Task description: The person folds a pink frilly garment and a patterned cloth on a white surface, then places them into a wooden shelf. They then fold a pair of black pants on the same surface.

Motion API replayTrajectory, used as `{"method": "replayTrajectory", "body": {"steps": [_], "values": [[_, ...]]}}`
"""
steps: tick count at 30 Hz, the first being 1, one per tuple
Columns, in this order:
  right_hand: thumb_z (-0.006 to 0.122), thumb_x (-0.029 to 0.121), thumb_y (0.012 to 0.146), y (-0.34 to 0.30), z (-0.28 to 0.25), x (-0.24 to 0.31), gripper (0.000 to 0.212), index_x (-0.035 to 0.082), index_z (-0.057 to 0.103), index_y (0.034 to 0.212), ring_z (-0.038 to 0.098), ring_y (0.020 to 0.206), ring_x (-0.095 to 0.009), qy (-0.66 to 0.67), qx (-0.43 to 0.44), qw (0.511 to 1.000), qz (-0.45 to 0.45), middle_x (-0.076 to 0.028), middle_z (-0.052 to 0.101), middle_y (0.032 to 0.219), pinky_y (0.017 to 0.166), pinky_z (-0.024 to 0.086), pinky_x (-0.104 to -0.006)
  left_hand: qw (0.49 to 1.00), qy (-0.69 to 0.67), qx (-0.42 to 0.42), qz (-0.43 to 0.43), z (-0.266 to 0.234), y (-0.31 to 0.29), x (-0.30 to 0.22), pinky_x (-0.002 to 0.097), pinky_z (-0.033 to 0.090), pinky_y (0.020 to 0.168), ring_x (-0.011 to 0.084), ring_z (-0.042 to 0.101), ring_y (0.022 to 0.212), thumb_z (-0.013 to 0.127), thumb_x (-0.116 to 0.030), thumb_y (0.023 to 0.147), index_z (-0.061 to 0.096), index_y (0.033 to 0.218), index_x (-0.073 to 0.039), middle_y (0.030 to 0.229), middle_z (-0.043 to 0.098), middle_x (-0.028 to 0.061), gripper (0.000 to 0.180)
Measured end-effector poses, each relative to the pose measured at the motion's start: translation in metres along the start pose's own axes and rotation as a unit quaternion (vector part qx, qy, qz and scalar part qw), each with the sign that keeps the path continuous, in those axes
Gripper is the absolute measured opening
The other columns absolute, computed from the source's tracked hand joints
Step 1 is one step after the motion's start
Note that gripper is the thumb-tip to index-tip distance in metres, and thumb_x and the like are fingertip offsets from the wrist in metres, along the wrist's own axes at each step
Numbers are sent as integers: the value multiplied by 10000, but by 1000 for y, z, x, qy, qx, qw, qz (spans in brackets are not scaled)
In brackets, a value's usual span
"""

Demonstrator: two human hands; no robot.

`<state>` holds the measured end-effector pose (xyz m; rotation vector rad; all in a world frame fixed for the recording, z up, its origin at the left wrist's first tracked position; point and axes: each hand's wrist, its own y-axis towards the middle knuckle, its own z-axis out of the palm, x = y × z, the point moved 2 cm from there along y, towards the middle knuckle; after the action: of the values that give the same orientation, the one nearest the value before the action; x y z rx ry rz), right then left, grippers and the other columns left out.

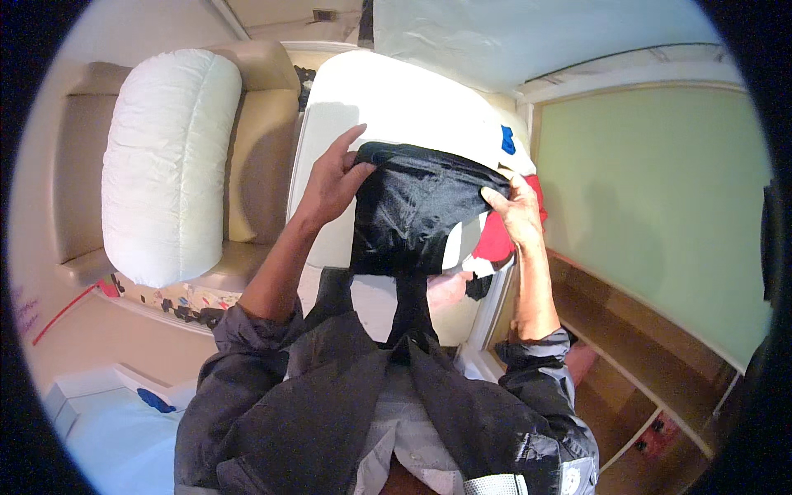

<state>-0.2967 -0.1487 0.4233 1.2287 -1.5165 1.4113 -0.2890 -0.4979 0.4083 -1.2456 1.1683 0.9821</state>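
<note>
A shiny black garment (412, 206) is spread over a white padded surface (396, 91) in front of me; I cannot tell its exact kind. My left hand (334, 177) pinches its upper left corner, with the thumb on top and the index finger stretched out. At the opposite corner, my right hand (518, 213) grips the edge between thumb and fingers. Red cloth (494, 239) and a pink cloth (448, 289) show beside and below the garment on the right. A small blue piece (507, 140) lies just beyond my right hand.
To the left, a large white rolled quilt (173, 165) rests on a tan armchair (262, 140). On the right stand a pale green panel (652, 206) and a brown wooden shelf (627, 330). A light blue surface (115, 441) with a dark blue item (155, 401) is at lower left.
</note>
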Motion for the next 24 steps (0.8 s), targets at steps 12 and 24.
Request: {"method": "replayTrajectory", "body": {"steps": [12,24], "values": [[759,-62,783,-246,-7,40,243,41,668,983,596,919,-145,-153,76,983,-69,-24,623,943,828,476,-291,957,205,134,154,8,-227,-67,398,557,954,294,695,1105,648,115,813,695,1090,-110,1161,766,54,360],[712,-125,620,-424,-25,-27,355,46,691,931,644,1021,-291,-218,25,971,-94,-78,696,994,891,510,-371,923,334,129,138,71,-404,-67,360,536,808,253,672,863,623,134,687,720,1020,-73,1126,784,64,404]]}}
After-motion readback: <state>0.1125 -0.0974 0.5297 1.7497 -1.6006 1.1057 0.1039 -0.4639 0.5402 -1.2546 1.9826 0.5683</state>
